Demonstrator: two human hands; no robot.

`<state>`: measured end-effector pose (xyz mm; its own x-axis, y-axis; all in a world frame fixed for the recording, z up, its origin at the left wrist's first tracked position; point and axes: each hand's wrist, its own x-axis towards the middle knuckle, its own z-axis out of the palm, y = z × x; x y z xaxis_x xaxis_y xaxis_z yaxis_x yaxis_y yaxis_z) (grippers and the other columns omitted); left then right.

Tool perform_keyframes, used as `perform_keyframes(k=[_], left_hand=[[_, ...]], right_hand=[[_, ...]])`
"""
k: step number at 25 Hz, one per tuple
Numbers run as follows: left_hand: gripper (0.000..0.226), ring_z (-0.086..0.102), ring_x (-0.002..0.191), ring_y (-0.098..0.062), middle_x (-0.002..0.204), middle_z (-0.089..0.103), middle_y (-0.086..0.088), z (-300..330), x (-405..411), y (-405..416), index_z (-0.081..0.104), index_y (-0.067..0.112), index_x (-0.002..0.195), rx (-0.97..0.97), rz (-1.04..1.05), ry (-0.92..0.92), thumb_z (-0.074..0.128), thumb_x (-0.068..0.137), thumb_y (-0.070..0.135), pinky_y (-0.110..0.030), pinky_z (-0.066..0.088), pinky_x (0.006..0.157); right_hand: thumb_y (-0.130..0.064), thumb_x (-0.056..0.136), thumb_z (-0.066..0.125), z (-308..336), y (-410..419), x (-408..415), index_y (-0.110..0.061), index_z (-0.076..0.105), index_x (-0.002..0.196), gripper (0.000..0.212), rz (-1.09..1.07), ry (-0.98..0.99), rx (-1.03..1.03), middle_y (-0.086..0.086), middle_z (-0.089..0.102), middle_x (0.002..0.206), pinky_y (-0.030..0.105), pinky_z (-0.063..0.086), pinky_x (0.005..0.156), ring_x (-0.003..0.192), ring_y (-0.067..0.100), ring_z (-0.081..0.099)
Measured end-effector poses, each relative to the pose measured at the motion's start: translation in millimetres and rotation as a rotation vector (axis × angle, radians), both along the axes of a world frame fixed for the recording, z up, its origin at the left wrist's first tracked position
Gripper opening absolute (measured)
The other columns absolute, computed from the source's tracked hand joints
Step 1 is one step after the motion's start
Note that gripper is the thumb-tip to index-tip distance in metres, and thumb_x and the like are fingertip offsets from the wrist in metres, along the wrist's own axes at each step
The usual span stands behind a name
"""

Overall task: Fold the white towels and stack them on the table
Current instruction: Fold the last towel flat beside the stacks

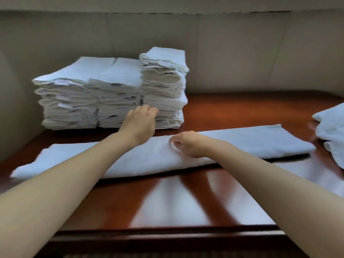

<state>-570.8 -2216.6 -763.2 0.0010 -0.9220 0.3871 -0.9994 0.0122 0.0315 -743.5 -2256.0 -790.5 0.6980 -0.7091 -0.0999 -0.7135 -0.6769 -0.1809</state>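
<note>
A white towel (232, 144), folded into a long strip, lies across the dark red table (232, 107) from left to right. My right hand (188, 144) rests on the strip's middle with its fingers curled into the cloth, pinching a fold. My left hand (141, 121) reaches beyond the strip's far edge, fingers relaxed, up against the foot of the stacks of folded white towels (104, 94). Three such stacks stand side by side at the back left, the right one tallest.
A loose heap of unfolded white towels (329, 131) sits at the table's right edge. A beige padded wall (242, 53) rises behind the table. The glossy front of the table (167, 207) shows reflections, and its front edge runs below my forearms.
</note>
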Motion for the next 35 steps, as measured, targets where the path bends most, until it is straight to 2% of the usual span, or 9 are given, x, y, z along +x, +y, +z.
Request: perform_keyframes(k=[6, 9, 13, 17, 23, 27, 30, 32, 35], left_hand=[[0.066, 0.039, 0.131, -0.025, 0.143, 0.042, -0.006, -27.7, 17.5, 83.0, 0.041, 0.02, 0.138, 0.286, -0.005, -0.113, 0.007, 0.092, 0.051, -0.037, 0.033, 0.104], [0.059, 0.009, 0.146, -0.018, 0.16, 0.01, 0.0, -48.5, 63.9, 103.6, 0.014, 0.03, 0.151, 0.563, 0.075, 0.002, 0.017, 0.098, 0.055, -0.038, 0.012, 0.118], [0.059, 0.003, 0.147, -0.02, 0.161, 0.001, 0.002, -39.6, 131.0, 119.9, 0.01, 0.032, 0.152, 0.606, 0.295, 0.099, 0.017, 0.098, 0.056, -0.046, 0.007, 0.118], [0.062, -0.005, 0.147, -0.023, 0.16, -0.009, 0.007, -36.8, 167.9, 137.8, 0.001, 0.04, 0.15, 0.657, 0.499, 0.157, 0.012, 0.094, 0.064, -0.05, 0.003, 0.117], [0.075, 0.032, 0.135, -0.034, 0.151, 0.029, -0.014, -24.8, 163.4, 146.4, 0.018, 0.016, 0.15, 0.57, 0.865, 0.2, 0.028, 0.093, 0.063, -0.044, 0.033, 0.104], [0.059, 0.054, 0.113, -0.034, 0.13, 0.05, -0.019, 0.3, 169.6, 151.6, 0.037, 0.005, 0.139, 0.504, 0.819, 0.751, 0.056, 0.092, 0.036, -0.038, 0.045, 0.088], [0.018, 0.053, 0.071, -0.024, 0.083, 0.052, -0.013, 27.9, 165.6, 151.6, 0.05, 0.008, 0.107, 0.292, 0.777, 1.279, 0.051, 0.091, 0.016, -0.031, 0.046, 0.064], [0.007, 0.049, 0.062, -0.022, 0.072, 0.048, -0.009, 50.9, 155.1, 139.3, 0.048, 0.009, 0.084, 0.123, 0.614, 1.498, 0.049, 0.089, 0.014, -0.031, 0.046, 0.066], [0.012, 0.055, 0.062, -0.02, 0.069, 0.05, -0.006, 85.6, 119.8, 116.4, 0.048, 0.013, 0.077, -0.066, 0.193, 1.739, 0.048, 0.088, 0.018, -0.033, 0.052, 0.066]], right_hand=[[-0.052, 0.099, 0.02, -16.2, 31.5, 30.4, -0.038, 0.021, 0.146, 0.049, -0.161, 0.057, 0.033, -0.005, 0.01, 0.158, 0.056, 0.009, 0.112, 0.145, 0.017, 0.008], [-0.05, 0.099, 0.019, -15.2, 34.0, 36.0, -0.037, 0.024, 0.145, 0.048, -0.214, 0.071, 0.007, -0.004, 0.015, 0.157, 0.055, 0.009, 0.111, 0.144, 0.019, 0.011], [-0.038, 0.099, 0.021, -10.8, 50.5, 64.9, -0.028, 0.043, 0.126, 0.036, -0.197, 0.058, -0.099, 0.006, 0.04, 0.135, 0.055, 0.02, 0.105, 0.132, 0.024, 0.031], [-0.045, 0.101, 0.024, -6.7, 89.3, 112.9, -0.03, 0.036, 0.139, 0.042, 0.058, -0.007, 0.015, 0.004, 0.03, 0.148, 0.051, 0.02, 0.109, 0.14, 0.019, 0.023], [-0.06, 0.096, 0.023, -22.1, 130.9, 169.5, -0.031, 0.021, 0.147, 0.059, 0.265, 0.011, -0.084, 0.0, 0.013, 0.157, 0.055, 0.009, 0.111, 0.145, 0.018, 0.008], [-0.053, 0.094, 0.036, -19.3, 132.9, 184.2, -0.02, 0.036, 0.138, 0.055, 0.258, -0.033, -0.104, 0.003, 0.03, 0.147, 0.053, 0.018, 0.106, 0.137, 0.02, 0.024], [-0.047, 0.088, 0.05, -17.5, 146.6, 196.5, -0.014, 0.033, 0.137, 0.062, 0.19, -0.199, -0.129, 0.003, 0.042, 0.138, 0.047, 0.03, 0.098, 0.128, 0.023, 0.04], [-0.037, 0.09, 0.054, -9.0, 154.0, 203.1, -0.014, 0.029, 0.14, 0.061, 0.058, -0.432, -0.08, 0.005, 0.049, 0.134, 0.041, 0.038, 0.087, 0.121, 0.027, 0.048], [-0.022, 0.089, 0.051, 26.2, 129.5, 193.2, -0.018, 0.054, 0.119, 0.031, -0.249, -0.893, 0.06, 0.009, 0.065, 0.108, 0.037, 0.042, 0.073, 0.101, 0.03, 0.059]])
